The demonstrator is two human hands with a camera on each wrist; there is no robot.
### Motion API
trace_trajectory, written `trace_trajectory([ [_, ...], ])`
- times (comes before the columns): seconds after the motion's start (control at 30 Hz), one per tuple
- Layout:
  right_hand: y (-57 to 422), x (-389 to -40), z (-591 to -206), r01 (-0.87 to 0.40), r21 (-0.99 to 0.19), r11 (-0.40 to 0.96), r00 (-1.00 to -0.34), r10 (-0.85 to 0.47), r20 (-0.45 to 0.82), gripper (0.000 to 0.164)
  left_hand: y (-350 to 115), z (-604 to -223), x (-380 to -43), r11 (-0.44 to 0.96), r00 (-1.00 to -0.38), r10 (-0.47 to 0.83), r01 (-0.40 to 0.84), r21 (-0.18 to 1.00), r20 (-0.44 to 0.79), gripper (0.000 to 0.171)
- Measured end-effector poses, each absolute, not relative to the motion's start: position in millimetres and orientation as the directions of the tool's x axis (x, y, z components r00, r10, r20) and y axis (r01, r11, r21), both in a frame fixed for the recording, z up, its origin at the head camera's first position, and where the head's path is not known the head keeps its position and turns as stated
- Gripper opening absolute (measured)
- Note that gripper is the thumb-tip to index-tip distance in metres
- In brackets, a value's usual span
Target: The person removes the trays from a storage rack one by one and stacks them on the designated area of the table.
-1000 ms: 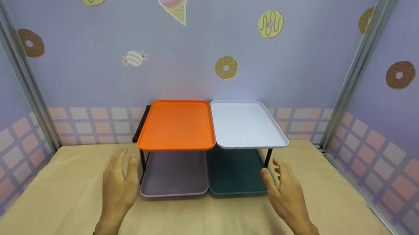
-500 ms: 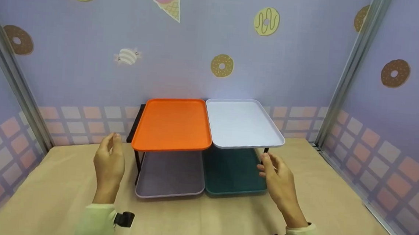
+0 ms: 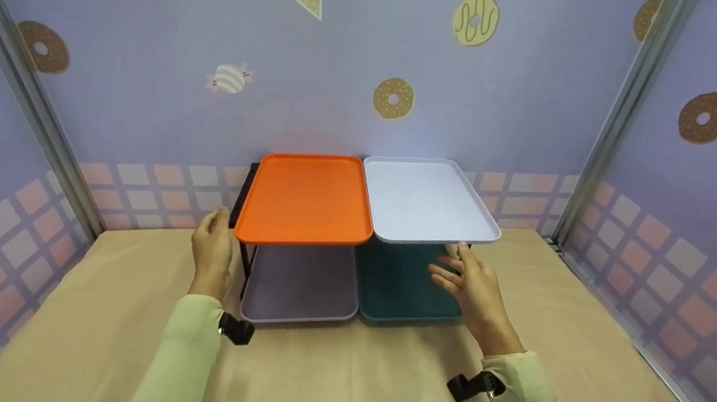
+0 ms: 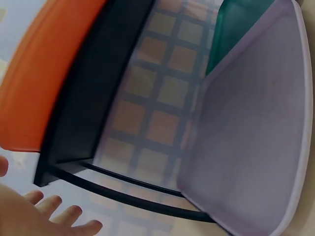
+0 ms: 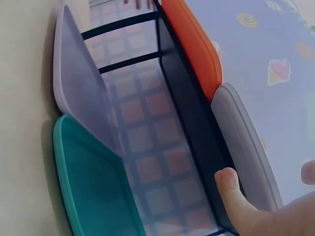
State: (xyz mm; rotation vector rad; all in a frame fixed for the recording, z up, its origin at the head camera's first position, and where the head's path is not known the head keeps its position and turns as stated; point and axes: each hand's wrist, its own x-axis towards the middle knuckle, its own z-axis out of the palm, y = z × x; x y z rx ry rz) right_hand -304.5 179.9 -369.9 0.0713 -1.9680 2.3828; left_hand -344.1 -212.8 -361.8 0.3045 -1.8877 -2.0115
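Observation:
A black rack (image 4: 110, 64) bears an orange tray (image 3: 308, 200) and a white tray (image 3: 431, 200) side by side on top. Below them lie a greyish-purple tray (image 3: 302, 285) on the left and a dark green tray (image 3: 406, 283) on the right. My left hand (image 3: 211, 250) is just left of the orange tray's front corner, its fingers loosely extended beside the rack's end in the left wrist view. At the white tray's front right, my right hand (image 3: 481, 291) has its thumb tip right at the rim, with its fingers spread below. Neither hand grips anything.
A beige cloth (image 3: 296, 373) covers the table. Behind the rack stands a lilac wall (image 3: 314, 116) with sweets printed on it. Metal posts (image 3: 617, 118) mark the corners, and side walls close in the left and right.
Both hands have moved forward and up, the left to the orange tray's corner and the right to the white tray's front edge. The trays stay in place; the head view shifts slightly.

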Motion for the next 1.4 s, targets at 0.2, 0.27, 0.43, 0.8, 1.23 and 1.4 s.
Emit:
trace_trajectory([
  [0.2, 184.2, -309.2, -364.4, -0.039, -0.966, -0.254, -0.999, 0.0, 0.041, 0.067, -208.2, -369.8, -356.2, -0.084, -0.921, -0.386, 0.091, 0.992, 0.052, 0.059],
  [0.27, 186.0, -310.5, -361.8, -0.031, -0.963, -0.266, -0.999, -0.003, 0.033, 0.067, -206.5, -370.8, -358.8, -0.101, -0.923, -0.381, 0.089, 0.991, 0.044, 0.058],
  [0.43, 188.1, -313.5, -355.6, -0.017, -0.951, -0.308, -1.0, -0.017, 0.023, 0.067, -204.1, -369.7, -362.7, -0.137, -0.936, -0.352, 0.077, 0.987, 0.024, 0.061],
  [0.8, 186.4, -322.7, -345.7, -0.013, -0.89, -0.456, -1.0, 0.027, 0.001, 0.056, -196.3, -364.0, -377.1, -0.173, -0.944, -0.331, 0.06, 0.983, 0.0, 0.059],
  [1.23, 181.6, -331.7, -346.5, -0.016, -0.783, -0.621, -0.997, 0.069, -0.035, 0.056, -195.7, -371.9, -378.5, -0.1, -0.935, -0.344, 0.125, 0.987, 0.084, 0.052],
  [1.4, 180.3, -331.7, -348.4, -0.027, -0.781, -0.624, -0.998, 0.065, -0.018, 0.058, -197.2, -374.7, -376.0, -0.095, -0.937, -0.334, 0.14, 0.986, 0.101, 0.053],
])
